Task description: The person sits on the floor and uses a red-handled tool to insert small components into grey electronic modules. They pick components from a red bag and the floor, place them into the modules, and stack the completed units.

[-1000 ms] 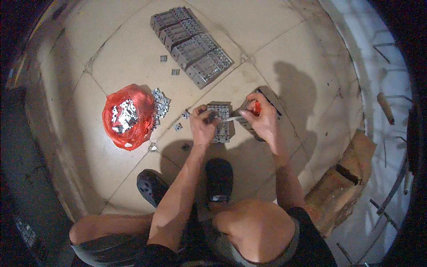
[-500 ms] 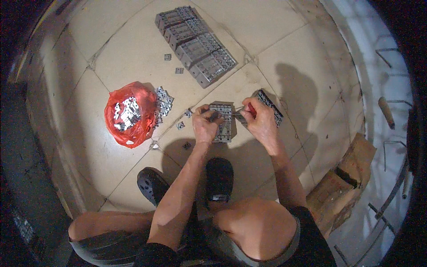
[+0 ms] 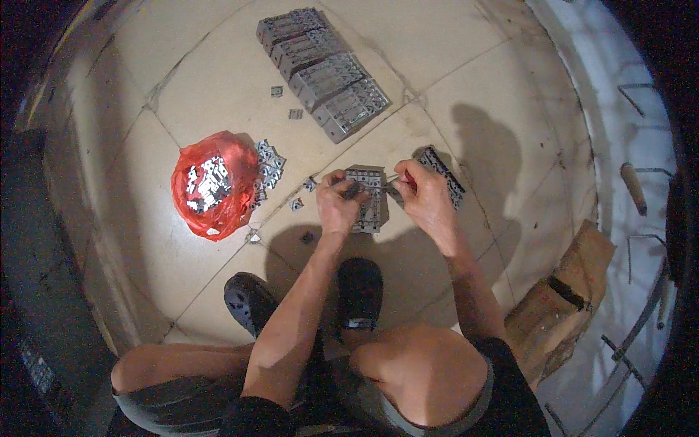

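Note:
Between my feet and the far row lies a grey metal block with rows of holes and slots. Over its left side my left hand is closed, fingers bunched together; what they pinch is hidden. My right hand grips a tool with a red handle, by its look a screwdriver. Its thin shaft points left towards the block's upper part and my left fingertips; the tip cannot be made out. Partly behind my right hand rests a second, darker slotted block.
A red plastic bag of small metal pieces sits at left, with loose pieces spilling beside it. Several grey blocks form a row at the far side. A torn cardboard box stands at right, near metal rods.
My right hand has shifted slightly and the red handle is turned a little in its fingers. My left hand and the block stay nearly in place.

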Motion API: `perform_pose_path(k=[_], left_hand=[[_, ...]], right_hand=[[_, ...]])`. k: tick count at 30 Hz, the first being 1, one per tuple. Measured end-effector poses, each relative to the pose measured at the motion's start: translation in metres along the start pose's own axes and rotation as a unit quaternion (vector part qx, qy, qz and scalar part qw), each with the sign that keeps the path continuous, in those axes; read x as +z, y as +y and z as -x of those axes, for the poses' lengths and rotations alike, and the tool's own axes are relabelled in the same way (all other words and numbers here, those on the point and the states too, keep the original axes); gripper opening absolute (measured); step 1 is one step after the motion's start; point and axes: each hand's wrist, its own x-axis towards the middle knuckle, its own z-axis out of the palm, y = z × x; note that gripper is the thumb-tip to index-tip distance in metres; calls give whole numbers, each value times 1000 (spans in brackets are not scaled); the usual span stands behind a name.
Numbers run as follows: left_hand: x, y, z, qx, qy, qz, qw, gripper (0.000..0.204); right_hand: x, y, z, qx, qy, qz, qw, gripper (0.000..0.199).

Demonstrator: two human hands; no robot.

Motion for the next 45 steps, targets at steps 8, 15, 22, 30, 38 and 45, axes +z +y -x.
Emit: perform_pose_path(k=[8, 15, 22, 30, 38, 45], left_hand=[[3, -6, -1, 22, 3, 7, 1000, 28], [6, -11, -1, -3, 1, 56, 998, 28], [4, -7, 3, 25, 18, 43, 999, 31], [1, 2, 4, -2, 17, 66, 998, 41], [3, 14, 23, -28, 66, 96, 993, 82], [7, 17, 25, -30, 91, 32, 995, 82]], right_hand=[[4, -27, -11, -242, -34, 224, 943, 15], [15, -64, -23, -165, -121, 262, 943, 16], [14, -20, -33, -61, -186, -23, 980, 17], [45, 25, -8, 43, -72, -253, 964, 17], [68, 32, 4, -2, 78, -204, 976, 10], [80, 31, 0, 11, 36, -328, 944, 17]])
